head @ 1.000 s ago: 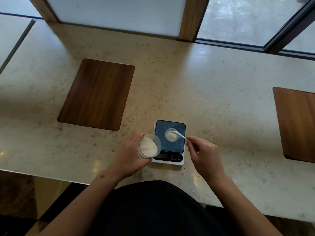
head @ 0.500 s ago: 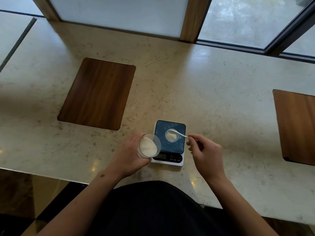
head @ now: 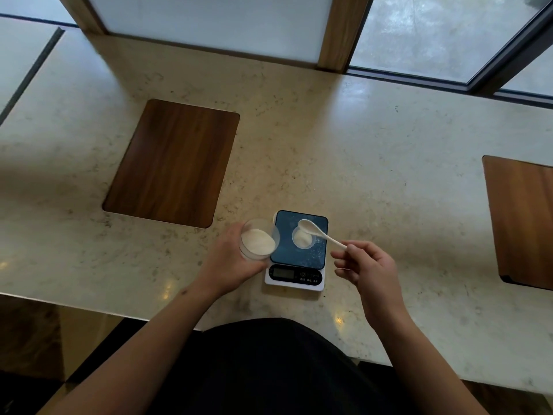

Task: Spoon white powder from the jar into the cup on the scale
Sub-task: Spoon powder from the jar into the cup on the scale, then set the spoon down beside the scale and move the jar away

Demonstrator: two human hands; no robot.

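Observation:
A clear jar (head: pixel 258 241) half full of white powder is tilted in my left hand (head: pixel 230 260), just left of the scale. The small kitchen scale (head: pixel 296 253) has a dark blue plate and a white base with a display. On its plate stands a small clear cup (head: pixel 302 238) with white powder inside. My right hand (head: pixel 366 266) pinches the handle end of a white plastic spoon (head: pixel 320 233). The spoon's bowl hovers over the cup's far rim. White specks dot the plate.
The scale sits near the front edge of a pale stone counter (head: pixel 374 163). A wooden inset panel (head: pixel 173 163) lies at the left and another wooden panel (head: pixel 522 223) at the right. Windows and wooden posts run along the far edge.
The spoon's bowl has lifted from inside the cup to above its far rim. My right hand shifted slightly right. The jar stays held in my left hand.

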